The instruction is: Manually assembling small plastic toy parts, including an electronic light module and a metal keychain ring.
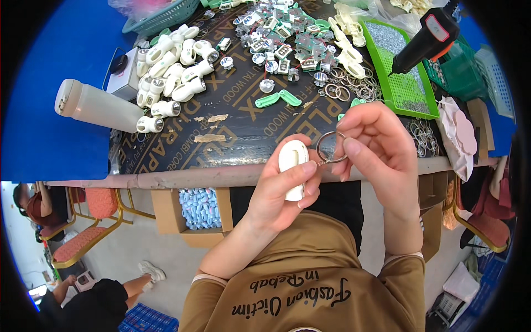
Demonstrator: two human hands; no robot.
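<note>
Left grip [276, 185] clamped on white oval casing [293, 160], center of frame — right grip [383, 152] pinching metal ring [320, 150] just beside it, slightly right. Dark desk [243, 119] above — white flashlight bodies [191, 88] upper left, loose electronics [283, 51] top center, green tray [410, 114] upper right.

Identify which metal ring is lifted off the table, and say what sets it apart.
The ring held up by the right hand, beside the white casing in the left hand; the other visible rings lie on the dark table.
</note>
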